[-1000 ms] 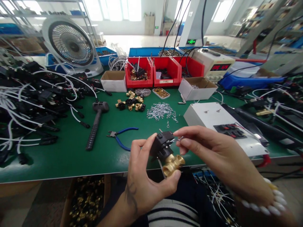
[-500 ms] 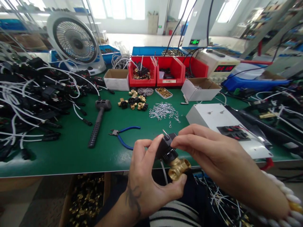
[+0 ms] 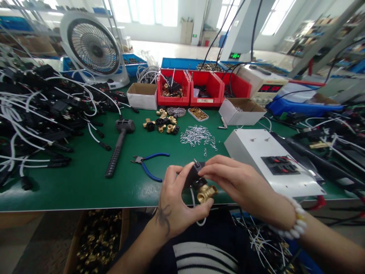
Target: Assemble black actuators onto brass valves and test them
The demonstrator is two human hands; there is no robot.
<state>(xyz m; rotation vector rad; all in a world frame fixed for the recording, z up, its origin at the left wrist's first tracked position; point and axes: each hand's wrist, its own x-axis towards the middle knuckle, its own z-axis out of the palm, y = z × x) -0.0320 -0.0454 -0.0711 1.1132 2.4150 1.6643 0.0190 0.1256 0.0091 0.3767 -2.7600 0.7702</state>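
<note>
In front of me at the table's edge, my left hand grips a motorized valve, fingers on its black housing and thumb under its brass body. The valve is tilted, and a white cable hangs from it. A thin metal pin tip shows at the top of the housing. My right hand has its fingertips pinched together against the housing's right side; what lies between them is hidden. Beyond the hands lies a pile of metal hairpin clips.
Blue-handled cutters and a black mallet lie to the left, near heaped cabled parts. Brass valve bodies sit before red bins. A grey metal box stands right. Below the table is a box of brass parts.
Both hands and the valve have moved slightly up and left, farther from me. My right fingers stay against the housing, and the metal pin shows less above it.
</note>
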